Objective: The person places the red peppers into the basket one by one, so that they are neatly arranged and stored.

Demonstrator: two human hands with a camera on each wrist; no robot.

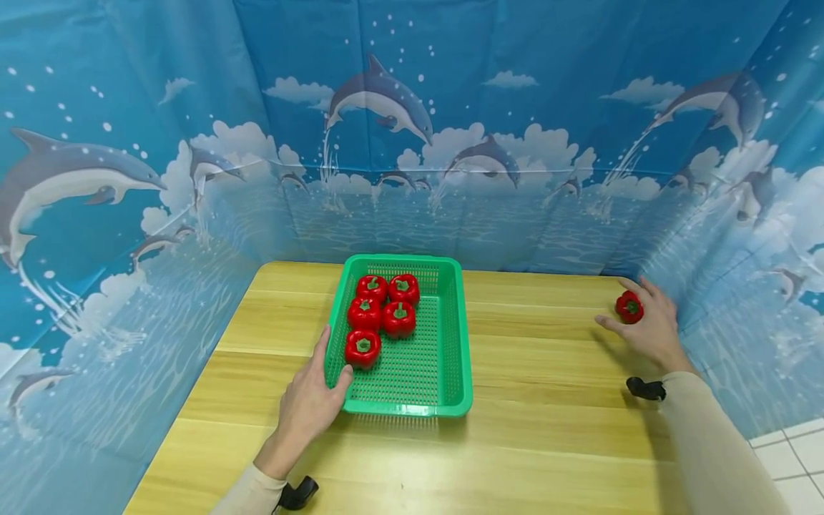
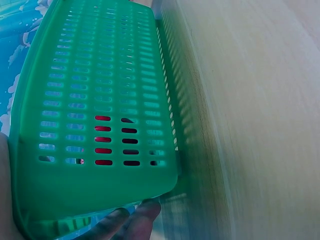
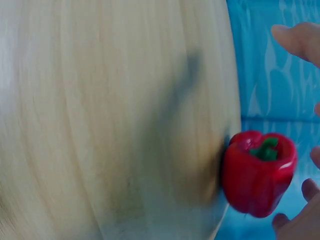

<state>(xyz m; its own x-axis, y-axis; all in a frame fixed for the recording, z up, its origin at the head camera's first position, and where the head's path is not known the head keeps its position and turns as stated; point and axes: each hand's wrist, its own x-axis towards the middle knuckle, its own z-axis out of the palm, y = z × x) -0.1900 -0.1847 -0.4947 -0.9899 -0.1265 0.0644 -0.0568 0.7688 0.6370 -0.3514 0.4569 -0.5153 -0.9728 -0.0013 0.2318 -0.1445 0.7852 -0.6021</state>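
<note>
A green plastic basket point(image 1: 412, 410) stands on the table with several red bell peppers point(image 1: 399, 319) grouped in its left half. My left hand point(image 1: 313, 395) grips the basket's left side near the front corner, thumb over the rim and fingers along the outer wall. In the left wrist view, fingertips point(image 2: 142, 220) show past the basket's edge. A single red bell pepper point(image 3: 260, 175) with a green stem sits at the table's far right corner. Around it my right hand point(image 1: 653, 329) is spread, thumb on the near side; in the right wrist view the fingers stand apart from the pepper.
The wooden table point(image 1: 541, 343) ends at the back and right against a blue curtain point(image 1: 412, 214) printed with dolphins. White floor tiles point(image 1: 798, 458) show at the lower right. Black wrist mounts point(image 1: 299, 493) are on both forearms.
</note>
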